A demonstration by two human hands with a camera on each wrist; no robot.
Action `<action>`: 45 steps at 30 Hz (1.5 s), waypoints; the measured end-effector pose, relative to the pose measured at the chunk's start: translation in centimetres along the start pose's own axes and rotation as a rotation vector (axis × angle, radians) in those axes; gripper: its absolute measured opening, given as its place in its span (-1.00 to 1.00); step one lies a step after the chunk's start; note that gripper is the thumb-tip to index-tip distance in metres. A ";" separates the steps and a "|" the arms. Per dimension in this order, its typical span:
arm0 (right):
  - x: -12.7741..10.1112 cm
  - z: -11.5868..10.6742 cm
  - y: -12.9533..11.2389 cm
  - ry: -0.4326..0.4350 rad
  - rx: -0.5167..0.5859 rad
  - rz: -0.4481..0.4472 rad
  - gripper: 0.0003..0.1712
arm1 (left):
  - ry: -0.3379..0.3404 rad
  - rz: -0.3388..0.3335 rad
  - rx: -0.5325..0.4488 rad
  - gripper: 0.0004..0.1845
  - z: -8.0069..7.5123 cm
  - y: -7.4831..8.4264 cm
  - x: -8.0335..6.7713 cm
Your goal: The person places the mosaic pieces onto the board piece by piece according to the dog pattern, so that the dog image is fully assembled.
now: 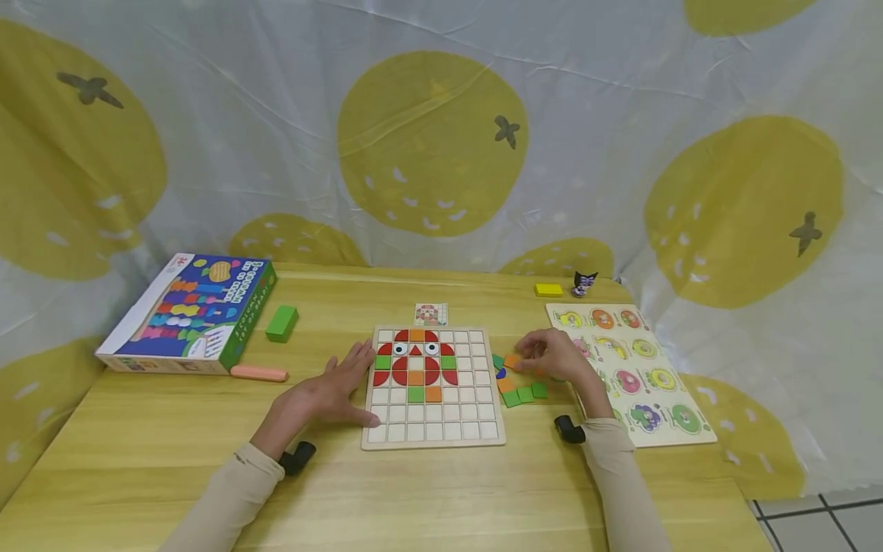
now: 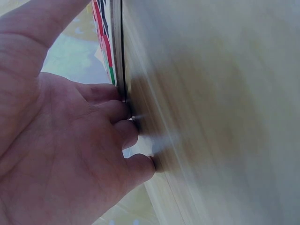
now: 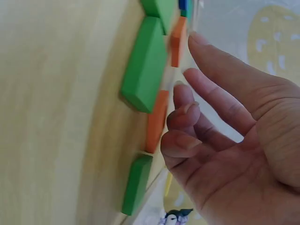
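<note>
Left hand [image 1: 329, 395] lies flat, fingers spread, against the grid board's [image 1: 433, 441] left edge; right hand [image 1: 552, 355], loosely curled and empty, hovers over loose orange tiles [image 3: 157, 119] beside the board's right edge.

box: your landmark here is the colourful toy box [image 1: 189, 313], lying flat at the far left of the wooden table [image 1: 428, 498].
green block: you'll see a green block [image 1: 281, 323] just beside the box, on its right.
pink piece: a long pink piece [image 1: 258, 373] lies just off the box's near right corner.
card: a small picture card [image 1: 431, 314] sits well to the right of the box.
fruit board: far across from the box you have a fruit peg puzzle board [image 1: 638, 372].
yellow block: a yellow block [image 1: 548, 290] lies well right of the box, beyond the fruit board.
figurine: a small dark figurine [image 1: 583, 283] stands just beside the yellow block.
backdrop: a white curtain with yellow fruit prints [image 1: 434, 138] hangs behind the box.
</note>
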State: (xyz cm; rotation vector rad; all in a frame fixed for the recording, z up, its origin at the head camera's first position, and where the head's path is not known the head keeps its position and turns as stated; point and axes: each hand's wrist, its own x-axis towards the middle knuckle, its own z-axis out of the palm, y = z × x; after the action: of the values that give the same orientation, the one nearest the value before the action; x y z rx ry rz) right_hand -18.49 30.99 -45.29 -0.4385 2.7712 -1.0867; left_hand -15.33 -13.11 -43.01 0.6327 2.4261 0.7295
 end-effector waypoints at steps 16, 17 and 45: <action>0.1 0.6 -0.9 -0.002 -0.008 0.024 -0.83 | 0.015 -0.003 0.003 0.31 0.3 -0.3 0.2; 0.1 0.5 -0.9 0.006 -0.006 0.014 -0.85 | 0.015 -0.006 0.006 0.31 0.3 -0.3 0.2; 1.6 7.0 -8.3 -0.220 0.180 -0.118 -0.92 | 0.010 -0.007 0.010 0.33 0.3 -0.4 0.4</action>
State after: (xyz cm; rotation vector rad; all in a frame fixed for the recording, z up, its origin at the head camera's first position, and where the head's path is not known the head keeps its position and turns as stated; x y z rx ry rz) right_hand -16.59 20.13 -44.78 -0.6620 2.4598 -1.2194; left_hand -15.53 -13.11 -43.63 0.6254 2.4409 0.7200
